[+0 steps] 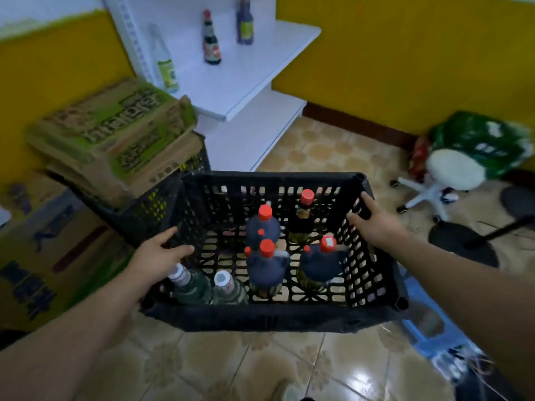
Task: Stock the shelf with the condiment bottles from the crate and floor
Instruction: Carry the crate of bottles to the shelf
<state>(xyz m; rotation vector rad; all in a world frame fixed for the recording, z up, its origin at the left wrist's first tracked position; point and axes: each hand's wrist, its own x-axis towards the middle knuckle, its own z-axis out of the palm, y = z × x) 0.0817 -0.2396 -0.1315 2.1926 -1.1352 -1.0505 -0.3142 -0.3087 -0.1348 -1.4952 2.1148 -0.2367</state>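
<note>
A black slatted crate [260, 316] is in front of me above the tiled floor. My left hand [157, 256] grips its left wall and my right hand [373, 224] grips its right wall. Inside stand several dark bottles with red caps [265, 227] and two greenish bottles with pale caps [225, 287] at the near left. Beyond it, a white shelf [260, 68] carries two dark bottles [211, 41] and a clear bottle with a green label [165, 62].
Cardboard boxes [115, 134] lie stacked on a second black crate [150, 206] at the left, with a larger box [43, 256] below. A white stool [451, 175] and a green bag [477, 140] stand at the right by the yellow wall.
</note>
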